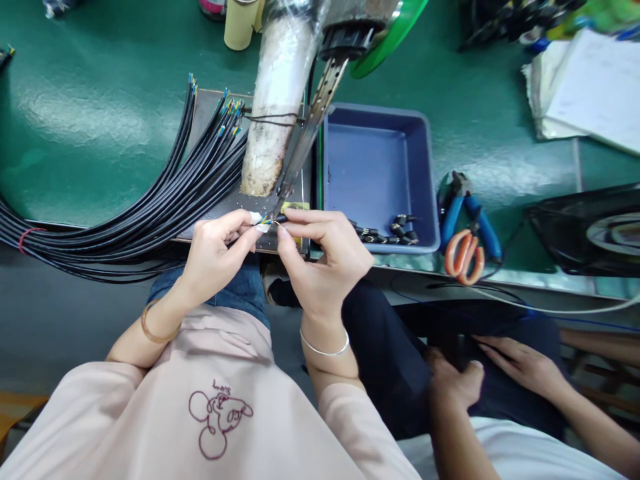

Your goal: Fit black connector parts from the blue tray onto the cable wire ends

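Observation:
My left hand [215, 253] pinches the end of a cable whose thin coloured wires [266, 220] fan out at the fingertips. White covers are on its thumb and a fingertip. Facing it, my right hand [325, 257] grips a small black connector [281, 218] between thumb and fingers, against those wires. A soldering iron [316, 110] slants down from above, its tip at or just above the spot where the two parts meet; contact cannot be made out. To the left lies a bundle of black cables [165, 200] with coloured wire ends.
A blue tray [429, 167] holds several black connectors [400, 230]. Right of it lie blue-handled cutters [455, 200] and an orange-handled tool [465, 257]. A plastic-wrapped pipe [275, 113] hangs over the work spot. Papers [595, 90] lie back right. Another person's hands [520, 363] rest at lower right.

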### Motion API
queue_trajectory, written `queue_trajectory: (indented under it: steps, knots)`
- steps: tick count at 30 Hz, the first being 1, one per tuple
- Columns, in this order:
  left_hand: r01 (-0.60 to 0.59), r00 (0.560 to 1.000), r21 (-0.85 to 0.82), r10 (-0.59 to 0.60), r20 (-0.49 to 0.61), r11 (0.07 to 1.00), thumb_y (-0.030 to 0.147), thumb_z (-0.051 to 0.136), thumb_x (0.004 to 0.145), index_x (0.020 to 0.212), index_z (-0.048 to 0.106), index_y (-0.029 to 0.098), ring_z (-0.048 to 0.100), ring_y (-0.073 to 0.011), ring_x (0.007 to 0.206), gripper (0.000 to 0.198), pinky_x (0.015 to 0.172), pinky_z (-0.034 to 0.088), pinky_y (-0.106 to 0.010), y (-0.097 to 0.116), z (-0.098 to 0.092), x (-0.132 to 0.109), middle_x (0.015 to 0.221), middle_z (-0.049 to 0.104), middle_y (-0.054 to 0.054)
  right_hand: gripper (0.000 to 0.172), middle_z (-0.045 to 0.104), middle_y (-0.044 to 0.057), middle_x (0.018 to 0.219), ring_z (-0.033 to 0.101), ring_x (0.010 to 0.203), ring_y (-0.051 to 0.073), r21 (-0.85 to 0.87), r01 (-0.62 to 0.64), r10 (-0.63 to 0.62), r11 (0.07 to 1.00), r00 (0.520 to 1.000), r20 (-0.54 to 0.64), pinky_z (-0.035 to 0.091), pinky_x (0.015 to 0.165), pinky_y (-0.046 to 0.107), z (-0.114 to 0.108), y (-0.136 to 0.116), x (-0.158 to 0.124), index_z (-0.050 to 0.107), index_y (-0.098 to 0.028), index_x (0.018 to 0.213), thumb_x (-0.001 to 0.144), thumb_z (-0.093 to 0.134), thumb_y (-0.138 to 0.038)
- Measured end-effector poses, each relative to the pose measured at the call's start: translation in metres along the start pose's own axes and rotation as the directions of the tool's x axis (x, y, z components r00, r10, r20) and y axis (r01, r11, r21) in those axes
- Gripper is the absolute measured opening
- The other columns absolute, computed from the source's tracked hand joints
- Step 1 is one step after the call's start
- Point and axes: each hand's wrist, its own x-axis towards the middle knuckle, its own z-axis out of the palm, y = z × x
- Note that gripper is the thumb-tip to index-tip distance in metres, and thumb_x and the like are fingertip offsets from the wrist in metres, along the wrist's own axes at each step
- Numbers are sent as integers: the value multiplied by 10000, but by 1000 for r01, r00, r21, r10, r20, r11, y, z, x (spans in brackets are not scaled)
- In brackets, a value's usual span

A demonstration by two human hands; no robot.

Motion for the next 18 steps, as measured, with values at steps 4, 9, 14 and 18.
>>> queue_trajectory:
  steps: [4,9,14,18]
  knots:
    - [0,1000,-10,0,-9,1000,220,620,913,807,643,155,552,-85,517,127,531,457,-197,2,1,1,595,604,25,149,782,21,874,757,835,184,-20,25,-25,999,1000,-13,621,744,332,0,0,2,654,-218,804,852,725,-95]
    - [-15,1000,4,15,-2,1000,213,617,915,812,645,155,560,-85,523,121,538,458,-196,3,0,0,599,611,24,138,778,16,883,755,830,186,-59,43,-44,997,999,-8,619,731,336,-2,-2,3,658,-230,802,854,726,-122]
    - [27,999,2,-27,32,1000,201,624,904,780,632,157,570,-91,514,132,545,459,-200,3,-1,-1,578,614,22,155,782,17,901,754,812,177,-66,81,-80,994,997,22,612,706,308,-3,0,-1,638,-233,801,840,716,-104]
    - [37,998,-34,-35,53,999,205,630,903,773,634,155,578,-91,522,139,545,459,-197,3,-3,-2,579,622,18,166,785,23,910,757,802,172,-54,104,-104,993,995,-3,612,700,294,-3,1,-3,634,-230,817,833,726,-93]
